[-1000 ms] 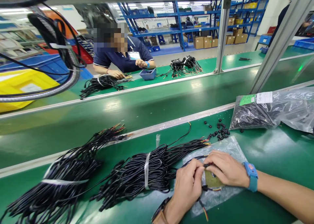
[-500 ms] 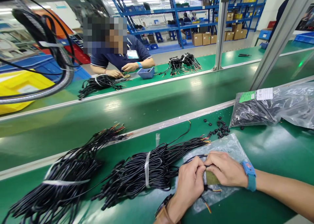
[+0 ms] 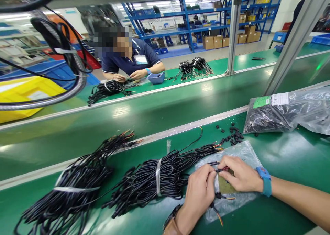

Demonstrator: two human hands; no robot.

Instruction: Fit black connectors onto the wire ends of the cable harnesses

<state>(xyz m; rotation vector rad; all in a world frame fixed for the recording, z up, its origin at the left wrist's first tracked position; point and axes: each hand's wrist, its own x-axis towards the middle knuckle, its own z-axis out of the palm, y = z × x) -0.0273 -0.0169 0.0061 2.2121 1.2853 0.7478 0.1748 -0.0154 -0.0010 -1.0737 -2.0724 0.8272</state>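
My left hand (image 3: 199,190) and my right hand (image 3: 241,175) meet over a clear plastic bag (image 3: 241,152) lying on the green bench. Both pinch the end of a thin black cable (image 3: 219,170) with coloured wire tips, above a small brownish pad (image 3: 223,187). A second cable end with red and yellow wires (image 3: 218,216) trails below my left hand. Just left of my hands lies a bundle of black cables (image 3: 154,180) tied with a white strap. My right wrist wears a blue band (image 3: 265,180).
A larger strapped cable bundle (image 3: 72,190) lies at the left. Small black parts (image 3: 233,135) are scattered beyond the bag. A plastic bag of black parts (image 3: 281,114) sits at the right. Across the green conveyor (image 3: 154,114) a seated person (image 3: 129,61) works on cables.
My hands stay together on the cable end with only small finger shifts. The view has shifted slightly. The person opposite has brought both hands together on the bench.
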